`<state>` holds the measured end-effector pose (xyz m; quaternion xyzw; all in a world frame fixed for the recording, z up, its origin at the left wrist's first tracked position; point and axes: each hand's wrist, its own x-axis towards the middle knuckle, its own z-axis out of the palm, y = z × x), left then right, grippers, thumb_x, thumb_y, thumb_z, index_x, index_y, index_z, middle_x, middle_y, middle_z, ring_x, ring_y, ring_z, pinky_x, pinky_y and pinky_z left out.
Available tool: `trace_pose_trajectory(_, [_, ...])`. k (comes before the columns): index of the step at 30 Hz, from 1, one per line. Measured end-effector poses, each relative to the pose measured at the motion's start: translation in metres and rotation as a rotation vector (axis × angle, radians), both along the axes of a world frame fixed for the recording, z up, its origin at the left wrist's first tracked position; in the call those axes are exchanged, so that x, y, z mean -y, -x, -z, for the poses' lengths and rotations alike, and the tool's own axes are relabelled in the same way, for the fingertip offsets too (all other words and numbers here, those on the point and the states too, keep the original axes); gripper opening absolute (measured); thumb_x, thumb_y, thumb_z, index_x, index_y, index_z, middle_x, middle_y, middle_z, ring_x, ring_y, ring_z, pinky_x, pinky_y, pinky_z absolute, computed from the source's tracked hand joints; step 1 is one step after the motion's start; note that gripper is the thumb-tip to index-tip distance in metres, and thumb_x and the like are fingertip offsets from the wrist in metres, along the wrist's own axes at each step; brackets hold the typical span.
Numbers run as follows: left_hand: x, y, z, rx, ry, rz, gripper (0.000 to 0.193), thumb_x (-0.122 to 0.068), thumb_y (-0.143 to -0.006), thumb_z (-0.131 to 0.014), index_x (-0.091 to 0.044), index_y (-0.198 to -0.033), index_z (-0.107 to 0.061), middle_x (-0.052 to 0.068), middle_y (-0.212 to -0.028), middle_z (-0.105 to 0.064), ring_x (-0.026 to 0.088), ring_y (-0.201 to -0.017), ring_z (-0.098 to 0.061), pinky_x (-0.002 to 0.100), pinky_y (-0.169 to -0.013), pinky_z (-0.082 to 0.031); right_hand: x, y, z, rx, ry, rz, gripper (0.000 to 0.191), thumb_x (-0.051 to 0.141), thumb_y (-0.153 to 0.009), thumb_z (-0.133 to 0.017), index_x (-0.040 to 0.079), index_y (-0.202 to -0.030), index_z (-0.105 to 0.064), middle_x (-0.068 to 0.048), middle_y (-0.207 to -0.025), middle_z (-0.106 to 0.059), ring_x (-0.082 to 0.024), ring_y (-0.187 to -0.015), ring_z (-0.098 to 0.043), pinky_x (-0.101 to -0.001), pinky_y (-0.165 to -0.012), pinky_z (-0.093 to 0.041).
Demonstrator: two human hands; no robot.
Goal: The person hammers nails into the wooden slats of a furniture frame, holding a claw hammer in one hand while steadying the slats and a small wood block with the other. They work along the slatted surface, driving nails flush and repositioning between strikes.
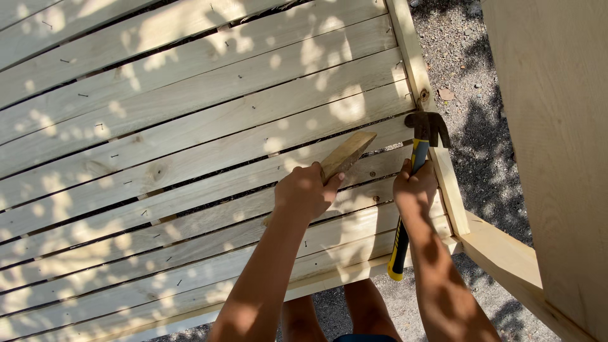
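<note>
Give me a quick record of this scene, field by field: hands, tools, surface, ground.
Left hand: grips a wood piece laid against the slats
Right hand: grips a hammer, head up by the frame rail
Surface: pale slats with gaps, small nails showing
Ground: gravel
Light: dappled shade

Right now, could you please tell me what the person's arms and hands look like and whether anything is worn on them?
Both forearms are bare: no sleeves, gloves, watch or rings show. The left hand and right hand are ungloved, dappled with leaf shadow and sunlight.
</note>
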<state>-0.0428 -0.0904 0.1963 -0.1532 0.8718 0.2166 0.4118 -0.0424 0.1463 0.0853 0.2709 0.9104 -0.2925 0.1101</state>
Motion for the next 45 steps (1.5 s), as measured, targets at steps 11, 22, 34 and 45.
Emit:
trace_pose_trajectory(11, [0.028, 0.027, 0.015, -0.125, -0.005, -0.272, 0.068, -0.068, -0.094, -0.052, -0.007, -0.106, -0.078, 0.017, -0.101, -0.077, 0.036, -0.096, -0.073, 0.046, -0.089, -0.058, 0.003, -0.003, 0.007, 0.029, -0.148, -0.031, 0.032, 0.033, -0.104, -0.060, 0.002, -0.103, -0.054, -0.026, -0.089, -0.070, -0.049, -0.083, -0.068, -0.0575, -0.074, -0.054])
trace_pose_trajectory(22, [0.060, 0.152, -0.022, 0.188, 0.244, 0.226, 0.071, -0.072, -0.088, -0.059, -0.017, -0.132, -0.069, 0.008, -0.135, -0.067, 0.027, -0.124, -0.065, 0.044, -0.102, -0.052, 0.006, -0.001, 0.001, 0.033, -0.168, -0.041, 0.030, 0.032, -0.103, -0.060, 0.003, -0.106, -0.053, -0.027, -0.088, -0.070, -0.051, -0.083, -0.068, -0.0580, -0.074, -0.054])
trace_pose_trajectory(34, [0.071, 0.172, 0.013, 0.333, 0.107, 0.061, 0.065, -0.064, -0.091, -0.060, -0.017, -0.135, -0.065, 0.012, -0.137, -0.062, 0.029, -0.116, -0.064, 0.044, -0.095, -0.051, 0.013, 0.008, -0.016, 0.209, -0.149, -0.007, 0.030, 0.035, -0.105, -0.056, 0.006, -0.109, -0.051, -0.025, -0.087, -0.071, -0.045, -0.081, -0.073, -0.0540, -0.075, -0.059])
trace_pose_trajectory(45, [0.041, 0.104, -0.017, 0.131, 0.210, 0.158, 0.065, -0.070, -0.098, -0.044, -0.017, -0.107, -0.079, 0.007, -0.105, -0.078, 0.026, -0.103, -0.073, 0.040, -0.087, -0.058, 0.011, 0.004, -0.013, 0.122, -0.117, -0.009, 0.031, 0.034, -0.102, -0.059, 0.004, -0.105, -0.051, -0.027, -0.086, -0.071, -0.051, -0.082, -0.069, -0.0579, -0.075, -0.054])
